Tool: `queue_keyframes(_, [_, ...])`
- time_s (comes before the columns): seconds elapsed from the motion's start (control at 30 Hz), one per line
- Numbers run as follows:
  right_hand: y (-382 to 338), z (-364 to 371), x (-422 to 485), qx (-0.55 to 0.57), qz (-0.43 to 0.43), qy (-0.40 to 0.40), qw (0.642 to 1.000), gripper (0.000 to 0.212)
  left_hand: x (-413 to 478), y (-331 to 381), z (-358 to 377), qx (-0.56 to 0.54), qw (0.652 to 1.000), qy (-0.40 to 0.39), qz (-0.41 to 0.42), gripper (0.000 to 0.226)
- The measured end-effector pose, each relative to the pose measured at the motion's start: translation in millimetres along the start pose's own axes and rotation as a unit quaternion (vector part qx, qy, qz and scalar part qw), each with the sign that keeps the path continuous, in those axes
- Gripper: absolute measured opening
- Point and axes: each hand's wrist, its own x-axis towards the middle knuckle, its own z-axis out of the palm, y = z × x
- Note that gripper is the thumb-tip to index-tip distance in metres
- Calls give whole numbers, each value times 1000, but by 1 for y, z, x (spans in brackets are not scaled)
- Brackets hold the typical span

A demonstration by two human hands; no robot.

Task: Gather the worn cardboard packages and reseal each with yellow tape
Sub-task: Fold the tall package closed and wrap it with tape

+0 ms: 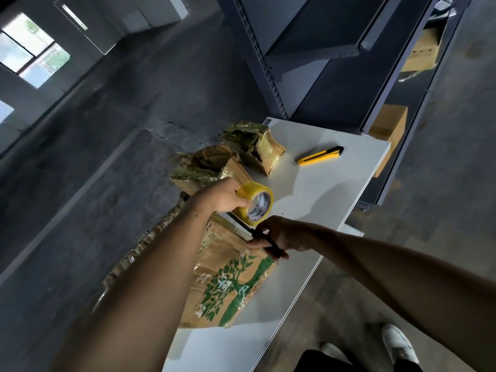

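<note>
My left hand (226,196) grips a roll of yellow tape (257,202) above the far end of a large worn cardboard package (228,285) printed with a green tree. My right hand (279,234) holds black scissors (257,236) over that package, their blades pointing toward the tape roll. Two smaller crumpled packages wrapped in old tape lie farther along the white table (335,194): one (212,165) right behind my left hand, the other (255,146) beyond it.
A yellow utility knife (320,156) lies on the table's far right part. Grey metal shelving (335,76) stands past the table, with cardboard boxes (389,130) behind it. Concrete floor lies to the left; my shoes (397,345) show at the bottom right.
</note>
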Motion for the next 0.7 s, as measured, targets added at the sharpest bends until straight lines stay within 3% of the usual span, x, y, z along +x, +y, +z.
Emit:
queue_keyframes(0.2, [8,-3,8,-18,67,48,996,41,5,12,5,-108,992,55,38,31])
queue_keyframes(0.33, [20,-18,19,-51,117,88,988,49,8,7,6,-107,991,79,33,34])
queue_keyframes(0.47, [34,-31,28,-212,117,162,957,60,5,6,7,-103,990,88,28,28])
queue_keyframes(0.6, [60,-40,39,-272,112,261,919,47,7,9,10,-102,990,96,22,25])
queue_keyframes(0.7, [70,-40,43,-286,122,257,915,33,4,10,10,-85,991,100,19,29])
